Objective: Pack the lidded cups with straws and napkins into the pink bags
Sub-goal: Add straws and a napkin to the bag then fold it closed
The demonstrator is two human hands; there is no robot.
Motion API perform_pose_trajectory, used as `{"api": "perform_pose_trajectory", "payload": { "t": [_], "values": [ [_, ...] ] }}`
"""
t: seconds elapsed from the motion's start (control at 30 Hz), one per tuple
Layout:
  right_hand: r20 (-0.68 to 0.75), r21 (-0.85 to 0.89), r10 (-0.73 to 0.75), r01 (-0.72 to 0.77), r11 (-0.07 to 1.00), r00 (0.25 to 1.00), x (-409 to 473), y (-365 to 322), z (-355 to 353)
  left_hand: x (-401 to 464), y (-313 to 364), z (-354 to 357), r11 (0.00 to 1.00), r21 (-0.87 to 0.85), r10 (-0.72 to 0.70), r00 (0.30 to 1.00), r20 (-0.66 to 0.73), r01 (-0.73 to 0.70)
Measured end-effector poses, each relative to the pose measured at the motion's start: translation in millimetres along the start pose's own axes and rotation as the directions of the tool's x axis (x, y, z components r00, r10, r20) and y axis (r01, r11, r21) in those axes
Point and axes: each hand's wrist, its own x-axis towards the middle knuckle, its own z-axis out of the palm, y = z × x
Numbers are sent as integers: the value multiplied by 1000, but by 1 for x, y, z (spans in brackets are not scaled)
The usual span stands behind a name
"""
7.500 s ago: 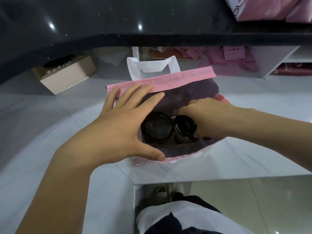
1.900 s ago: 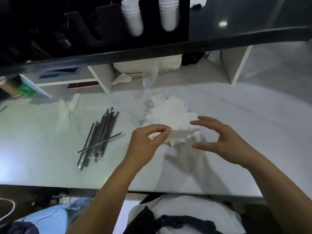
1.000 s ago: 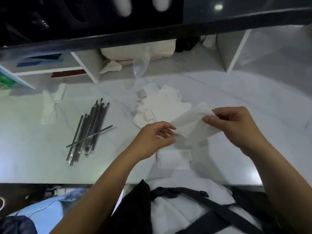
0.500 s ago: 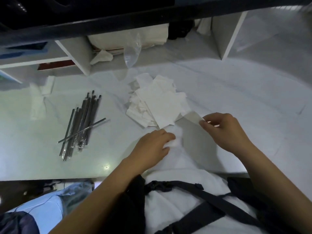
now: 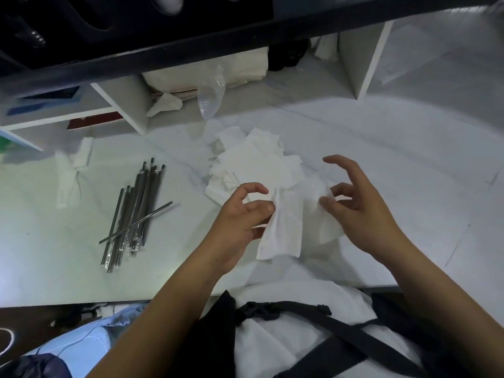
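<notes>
A white paper napkin [image 5: 283,225] hangs over the near part of the counter, creased lengthwise, its upper edge pinched between the thumb and fingers of the left hand [image 5: 240,219]. Its lower end droops free toward the counter's edge. Just behind it lies a loose pile of napkins [image 5: 259,165], white squares overlapping at odd angles, flat on the pale counter. To the left of the pile, well apart from it, lies a bundle of straws [image 5: 136,211]: long, thin, dark, each in a clear wrapper, roughly parallel and pointing away from the person, with one straw lying slantwise across the others.
</notes>
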Motion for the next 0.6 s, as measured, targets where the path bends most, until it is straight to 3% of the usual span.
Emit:
{"api": "perform_pose_trajectory", "payload": {
  "t": [0.23, 0.43, 0.6],
  "values": [
    [-17, 188, 16, -12, 982, 1000, -2, -5, 6, 4, 10, 10, 993, -117, 4, 1000, 24, -1],
    [-123, 320, 89, -46, 946, 988, -2, -3, 22, 11, 2, 23, 978, -205, -62, 981, -186, 22],
    [-67, 432, 217, -167, 886, 974, -2, 1, 32, 11, 3, 26, 982, -186, -28, 965, -262, -22]
  ]
}}
